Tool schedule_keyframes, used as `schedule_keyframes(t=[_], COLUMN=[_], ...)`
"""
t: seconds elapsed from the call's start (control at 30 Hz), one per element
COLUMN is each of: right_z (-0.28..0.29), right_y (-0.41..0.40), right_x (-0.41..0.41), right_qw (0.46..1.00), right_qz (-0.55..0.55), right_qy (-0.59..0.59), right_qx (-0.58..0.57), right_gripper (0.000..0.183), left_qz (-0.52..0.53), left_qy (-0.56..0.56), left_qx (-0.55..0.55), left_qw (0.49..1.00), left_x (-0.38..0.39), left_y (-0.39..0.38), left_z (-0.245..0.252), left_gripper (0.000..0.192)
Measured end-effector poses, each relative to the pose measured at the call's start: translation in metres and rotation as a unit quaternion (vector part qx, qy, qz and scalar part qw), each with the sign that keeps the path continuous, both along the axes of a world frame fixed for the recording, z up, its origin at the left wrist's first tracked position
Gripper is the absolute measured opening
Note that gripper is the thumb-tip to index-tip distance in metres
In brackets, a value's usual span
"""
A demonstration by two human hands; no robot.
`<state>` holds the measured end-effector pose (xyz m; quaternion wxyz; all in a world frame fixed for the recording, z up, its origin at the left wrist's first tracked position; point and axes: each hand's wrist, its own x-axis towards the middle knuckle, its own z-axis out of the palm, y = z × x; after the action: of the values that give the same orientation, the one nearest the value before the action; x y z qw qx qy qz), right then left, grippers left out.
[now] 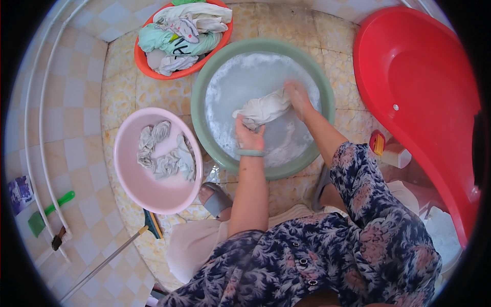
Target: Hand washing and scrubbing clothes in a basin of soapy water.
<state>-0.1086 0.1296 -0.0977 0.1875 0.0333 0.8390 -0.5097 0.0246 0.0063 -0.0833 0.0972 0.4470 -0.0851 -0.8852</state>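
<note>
A wet white cloth garment stretches between my two hands over a large green basin of cloudy, soapy water. My left hand, below a pale green wristband, holds the cloth's lower left end with the thumb side turned up. The other end is in my right hand, close to the basin's right side; its fingers are blurred and partly hidden. Foam rings the water along the inner wall. A paler patch shows in the water below the cloth, too murky to make out.
Left stands a pink basin with wrung grey-white cloths. An orange basin heaped with clothes is behind it. A red plastic tub leans at right, near a scrubbing brush. A floor squeegee rests at lower left.
</note>
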Motion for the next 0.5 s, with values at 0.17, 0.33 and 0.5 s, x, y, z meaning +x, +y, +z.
schedule_keyframes(t=[0.17,0.33,0.5], right_z=[-0.026,0.002,0.084], right_y=[0.011,-0.008,-0.035], right_x=[0.033,0.032,0.096], right_qw=[0.905,0.980,0.948], right_qz=[0.253,0.147,0.297], right_qy=[0.305,0.083,0.053], right_qx=[0.152,0.105,-0.100], right_gripper=[0.033,0.028,0.013], left_qz=[-0.045,-0.034,-0.094], left_qy=[-0.027,-0.072,0.033], left_qx=[0.016,0.009,0.041], left_qw=[0.999,0.997,0.994], left_x=[0.001,-0.005,-0.001], left_y=[0.000,0.003,-0.008], left_z=[-0.008,0.004,0.014], left_gripper=[0.055,0.055,0.052])
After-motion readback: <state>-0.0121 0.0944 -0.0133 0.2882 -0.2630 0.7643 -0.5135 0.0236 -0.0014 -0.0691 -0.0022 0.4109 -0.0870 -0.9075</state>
